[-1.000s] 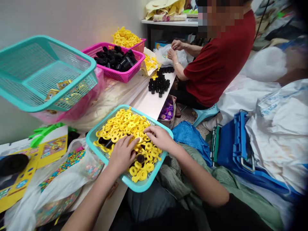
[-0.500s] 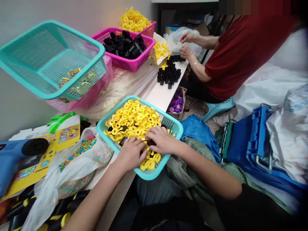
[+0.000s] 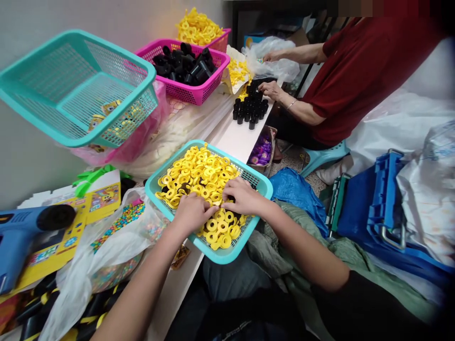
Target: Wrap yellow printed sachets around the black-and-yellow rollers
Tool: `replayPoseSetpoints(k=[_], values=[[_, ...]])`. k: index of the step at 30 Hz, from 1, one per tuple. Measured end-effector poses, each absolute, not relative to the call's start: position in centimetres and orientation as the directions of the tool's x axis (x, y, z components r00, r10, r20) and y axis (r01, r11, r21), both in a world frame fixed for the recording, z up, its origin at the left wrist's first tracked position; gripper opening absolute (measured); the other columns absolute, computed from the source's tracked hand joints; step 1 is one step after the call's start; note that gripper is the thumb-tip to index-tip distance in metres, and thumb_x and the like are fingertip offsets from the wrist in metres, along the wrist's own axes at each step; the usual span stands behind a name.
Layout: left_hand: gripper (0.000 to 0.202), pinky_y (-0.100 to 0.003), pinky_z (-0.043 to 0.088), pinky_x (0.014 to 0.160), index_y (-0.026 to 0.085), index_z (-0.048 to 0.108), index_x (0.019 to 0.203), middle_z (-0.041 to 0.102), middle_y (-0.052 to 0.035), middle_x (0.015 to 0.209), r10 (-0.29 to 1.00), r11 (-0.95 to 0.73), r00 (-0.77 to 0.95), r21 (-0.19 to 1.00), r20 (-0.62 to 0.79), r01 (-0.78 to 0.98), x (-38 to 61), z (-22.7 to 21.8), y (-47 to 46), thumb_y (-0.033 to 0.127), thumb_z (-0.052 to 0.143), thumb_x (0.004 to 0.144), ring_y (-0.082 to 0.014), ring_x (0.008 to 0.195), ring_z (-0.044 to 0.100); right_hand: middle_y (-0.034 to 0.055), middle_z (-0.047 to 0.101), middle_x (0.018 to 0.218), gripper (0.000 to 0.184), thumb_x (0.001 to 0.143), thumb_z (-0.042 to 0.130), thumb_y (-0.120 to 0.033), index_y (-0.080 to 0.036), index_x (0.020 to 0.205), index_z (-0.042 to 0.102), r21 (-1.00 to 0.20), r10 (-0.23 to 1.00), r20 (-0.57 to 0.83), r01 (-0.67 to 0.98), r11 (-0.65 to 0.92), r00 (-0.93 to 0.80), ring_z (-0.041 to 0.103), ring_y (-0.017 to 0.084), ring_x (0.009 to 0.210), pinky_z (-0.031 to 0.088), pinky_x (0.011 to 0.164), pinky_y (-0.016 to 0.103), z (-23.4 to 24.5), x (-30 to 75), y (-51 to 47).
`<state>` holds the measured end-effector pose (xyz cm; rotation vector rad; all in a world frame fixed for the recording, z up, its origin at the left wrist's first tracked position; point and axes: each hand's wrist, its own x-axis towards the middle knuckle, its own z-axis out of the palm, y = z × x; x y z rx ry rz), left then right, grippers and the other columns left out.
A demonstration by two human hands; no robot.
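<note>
A teal basket at the table's near edge holds a heap of yellow plastic rings with a few black pieces among them. My left hand lies palm down on the rings at the basket's near side, fingers curled into the pile. My right hand rests just to its right, fingers bent over a black piece and the rings. What either hand grips is hidden under the fingers.
An empty teal basket sits tilted at the left, above a pink bag. Pink baskets of black tubes and yellow rings stand at the back. A person in a red shirt handles black tubes on the white table. A blue tool lies at the far left; blue crates are at the right.
My hands drew closer together over the rings, my right hand shifting toward the near left. The view tilted down. The other person's hand moved onto the standing black tubes.
</note>
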<state>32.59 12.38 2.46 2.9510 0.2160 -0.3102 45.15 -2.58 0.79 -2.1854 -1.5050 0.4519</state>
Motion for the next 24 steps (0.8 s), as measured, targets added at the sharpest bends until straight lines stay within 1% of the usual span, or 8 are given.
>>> replayPoseSetpoints(k=[1, 4, 7, 11, 13, 17, 21, 24], values=[[0.036, -0.036, 0.033, 0.068, 0.021, 0.062, 0.055, 0.066, -0.0058, 0.066, 0.144, -0.977, 0.968, 0.128, -0.207, 0.173, 32.7, 2.3, 12.2, 0.042, 0.050, 0.082, -0.0256, 0.079, 0.054, 0.0067, 0.057, 0.104, 0.013, 0.080, 0.058, -0.029, -0.022, 0.088, 0.066, -0.522, 0.951, 0.000, 0.811, -0.263, 0.309, 0.042, 0.024, 0.104, 0.029, 0.091, 0.040, 0.7, 45.1, -2.6], [0.016, -0.038, 0.034, 0.072, 0.022, 0.065, 0.068, 0.068, -0.0055, 0.076, 0.145, -0.978, 0.971, 0.123, -0.188, 0.170, 32.7, 2.1, 11.9, 0.037, 0.061, 0.073, -0.0278, 0.085, 0.054, 0.0074, 0.050, 0.125, 0.030, 0.080, 0.052, -0.013, -0.028, 0.101, 0.067, -0.436, 0.981, 0.028, 0.886, -0.160, 0.191, 0.037, 0.027, 0.113, 0.027, 0.094, 0.043, 0.4, 44.5, -2.3], [0.017, -0.039, 0.035, 0.074, 0.024, 0.067, 0.079, 0.069, -0.0062, 0.085, 0.146, -0.976, 0.970, 0.132, -0.196, 0.174, 32.5, 2.1, 11.8, 0.039, 0.064, 0.072, -0.0293, 0.090, 0.054, 0.0081, 0.042, 0.136, 0.032, 0.079, 0.053, -0.015, -0.029, 0.104, 0.068, -0.343, 0.989, -0.007, 0.928, -0.143, 0.150, 0.035, 0.030, 0.116, 0.028, 0.092, 0.045, 0.4, 44.0, -2.1], [0.024, -0.040, 0.035, 0.077, 0.028, 0.069, 0.093, 0.069, -0.0064, 0.088, 0.176, -0.974, 0.966, 0.107, -0.191, 0.199, 32.2, 2.3, 11.5, 0.039, 0.066, 0.072, -0.0293, 0.092, 0.053, 0.0134, 0.042, 0.135, 0.035, 0.078, 0.061, -0.030, -0.022, 0.112, 0.064, -0.253, 0.972, -0.019, 0.939, -0.232, 0.235, 0.036, 0.033, 0.116, 0.029, 0.092, 0.046, 0.6, 43.7, -2.1], [0.027, -0.041, 0.035, 0.077, 0.029, 0.069, 0.097, 0.068, -0.0070, 0.088, 0.182, -0.975, 0.965, 0.091, -0.191, 0.202, 32.2, 2.3, 11.4, 0.039, 0.066, 0.072, -0.0298, 0.092, 0.053, 0.0146, 0.042, 0.134, 0.037, 0.080, 0.058, -0.031, -0.021, 0.115, 0.062, -0.231, 0.960, -0.030, 0.933, -0.277, 0.278, 0.038, 0.033, 0.115, 0.030, 0.091, 0.045, 0.6, 43.5, -2.0], [0.024, -0.041, 0.035, 0.077, 0.030, 0.072, 0.094, 0.066, -0.0075, 0.086, 0.188, -0.976, 0.961, 0.072, -0.202, 0.206, 32.2, 2.2, 11.2, 0.041, 0.064, 0.073, -0.0300, 0.093, 0.052, 0.0152, 0.048, 0.126, 0.028, 0.083, 0.050, -0.027, -0.018, 0.105, 0.066, -0.236, 0.949, -0.037, 0.920, -0.312, 0.313, 0.041, 0.032, 0.111, 0.034, 0.087, 0.044, 0.5, 43.2, -1.4], [0.029, -0.041, 0.035, 0.078, 0.029, 0.072, 0.092, 0.064, -0.0082, 0.088, 0.211, -0.973, 0.959, 0.057, -0.189, 0.225, 32.0, 1.8, 10.6, 0.046, 0.066, 0.070, -0.0302, 0.095, 0.051, 0.0141, 0.050, 0.123, 0.027, 0.084, 0.048, -0.031, -0.019, 0.100, 0.067, -0.251, 0.939, -0.020, 0.908, -0.336, 0.342, 0.042, 0.032, 0.109, 0.035, 0.085, 0.047, 0.2, 43.0, -0.9], [0.024, -0.044, 0.034, 0.079, 0.024, 0.072, 0.088, 0.064, -0.0102, 0.091, 0.246, -0.964, 0.959, 0.073, -0.139, 0.257, 32.0, 1.5, 9.9, 0.038, 0.068, 0.068, -0.0316, 0.095, 0.050, 0.0139, 0.050, 0.125, 0.033, 0.088, 0.040, -0.033, -0.019, 0.100, 0.067, -0.232, 0.933, -0.030, 0.905, -0.356, 0.359, 0.044, 0.032, 0.108, 0.036, 0.084, 0.050, 0.2, 42.9, -0.7]])
